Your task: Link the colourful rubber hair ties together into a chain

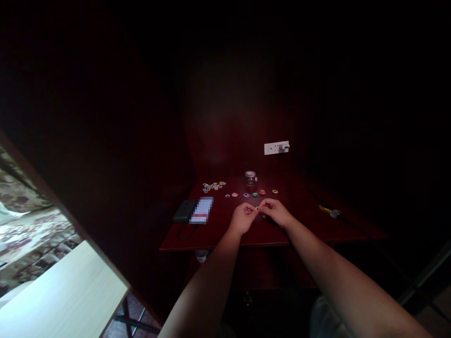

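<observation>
My left hand and my right hand meet over the dark red table, fingers pinched together on a small pale ring held between them. Just beyond them lies a row of small coloured rings, spread left to right. A heap of more coloured rings sits at the back left. A small clear glass jar stands behind the row, apart from both hands.
A dark power bank with a cable and a blurred-out flat item lie at the table's left. A white wall socket is behind. A yellow-tipped cable lies right. A pale wooden table stands lower left.
</observation>
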A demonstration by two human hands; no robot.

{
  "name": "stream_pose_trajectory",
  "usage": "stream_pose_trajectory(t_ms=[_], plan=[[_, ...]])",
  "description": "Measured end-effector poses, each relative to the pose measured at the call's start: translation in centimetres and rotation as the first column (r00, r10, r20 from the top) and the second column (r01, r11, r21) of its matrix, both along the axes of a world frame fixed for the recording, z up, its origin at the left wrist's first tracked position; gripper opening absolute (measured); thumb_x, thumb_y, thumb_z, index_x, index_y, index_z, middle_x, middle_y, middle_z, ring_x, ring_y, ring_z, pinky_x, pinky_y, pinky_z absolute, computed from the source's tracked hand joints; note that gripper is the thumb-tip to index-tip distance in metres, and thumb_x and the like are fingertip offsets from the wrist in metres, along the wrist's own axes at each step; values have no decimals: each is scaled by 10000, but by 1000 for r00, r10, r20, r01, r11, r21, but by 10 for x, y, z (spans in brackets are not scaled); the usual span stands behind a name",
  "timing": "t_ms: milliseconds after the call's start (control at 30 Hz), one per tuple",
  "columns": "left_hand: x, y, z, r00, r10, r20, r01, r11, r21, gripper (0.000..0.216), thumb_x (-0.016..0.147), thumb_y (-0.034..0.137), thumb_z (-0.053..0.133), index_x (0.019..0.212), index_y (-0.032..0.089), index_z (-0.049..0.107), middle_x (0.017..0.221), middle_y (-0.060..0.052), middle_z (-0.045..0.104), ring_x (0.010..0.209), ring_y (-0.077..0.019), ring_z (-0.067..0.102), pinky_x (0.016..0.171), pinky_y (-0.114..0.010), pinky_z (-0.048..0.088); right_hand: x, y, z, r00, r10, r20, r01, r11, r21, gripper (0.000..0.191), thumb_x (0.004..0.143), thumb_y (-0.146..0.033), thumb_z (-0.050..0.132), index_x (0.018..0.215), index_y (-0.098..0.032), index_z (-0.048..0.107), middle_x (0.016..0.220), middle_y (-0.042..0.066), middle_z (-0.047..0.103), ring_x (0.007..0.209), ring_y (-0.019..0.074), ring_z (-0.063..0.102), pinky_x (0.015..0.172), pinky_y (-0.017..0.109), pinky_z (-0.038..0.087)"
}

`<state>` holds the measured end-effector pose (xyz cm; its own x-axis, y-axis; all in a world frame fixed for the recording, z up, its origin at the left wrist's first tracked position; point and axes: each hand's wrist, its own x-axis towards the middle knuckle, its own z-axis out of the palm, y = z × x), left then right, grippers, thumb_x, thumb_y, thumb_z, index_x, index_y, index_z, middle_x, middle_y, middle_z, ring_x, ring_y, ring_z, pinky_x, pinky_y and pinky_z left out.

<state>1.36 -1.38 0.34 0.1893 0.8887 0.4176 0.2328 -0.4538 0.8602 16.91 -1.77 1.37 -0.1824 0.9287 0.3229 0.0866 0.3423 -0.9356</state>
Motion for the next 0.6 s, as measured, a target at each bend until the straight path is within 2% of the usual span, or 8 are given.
stream_pose_trajectory(t_ms=[433,600], plan=[[1,2,-4,1000,-10,3,10,1000,-26,208,704,334,614,728,132,568,648,-23,593,586,-99,529,551,-203,405,0,3,-4,1000,6,19,-7,1000,13,200,669,-339,617,671,-157,534,521,-33,508,458,89,473,459,205,341],[1,-3,0,994,-105,-7,105,994,-29,187,702,311,615,720,134,558,640,-14,590,569,-90,522,536,-193,394,-1,4,-6,999,37,11,-37,999,11,166,639,-296,628,669,-163,533,511,-41,501,461,85,453,461,203,333]])
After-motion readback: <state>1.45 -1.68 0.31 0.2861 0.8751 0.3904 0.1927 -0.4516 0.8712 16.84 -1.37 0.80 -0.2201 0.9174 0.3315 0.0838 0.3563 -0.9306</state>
